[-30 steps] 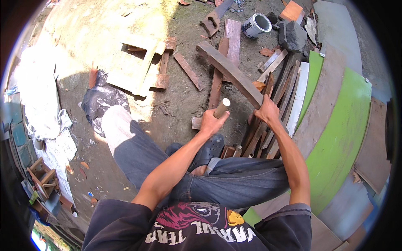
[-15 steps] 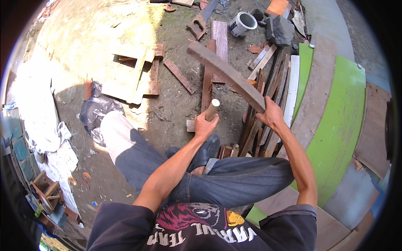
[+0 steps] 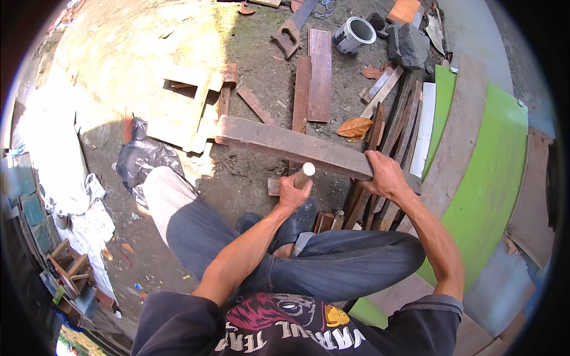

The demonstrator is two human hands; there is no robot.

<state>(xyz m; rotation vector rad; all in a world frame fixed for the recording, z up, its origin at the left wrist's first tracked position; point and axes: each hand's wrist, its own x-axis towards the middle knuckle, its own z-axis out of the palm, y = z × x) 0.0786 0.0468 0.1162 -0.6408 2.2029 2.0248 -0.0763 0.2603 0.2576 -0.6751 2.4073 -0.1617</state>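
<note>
My right hand (image 3: 387, 176) is wrapped round the near end of a thick brown wooden beam (image 3: 291, 144). The beam stretches left in front of me, above the ground, its far end beside the nailed boards. My left hand (image 3: 293, 192) is closed round an upright, round wooden handle (image 3: 305, 172); its pale end pokes out above the fist, close to the beam. What the handle belongs to is hidden. A small wood block (image 3: 274, 187) shows just left of that fist.
Nailed boards (image 3: 199, 113) lie ahead left, beside a black plastic bag (image 3: 145, 153). Ahead are a handsaw (image 3: 288, 37), flat planks (image 3: 319, 77), a paint can (image 3: 354, 35) and a dark rock (image 3: 409, 45). Stacked wood strips (image 3: 398, 118) and a green panel (image 3: 490, 160) sit right.
The beam's far end has swung down and to the left, so the beam now lies more level across the view. Both hands keep their holds.
</note>
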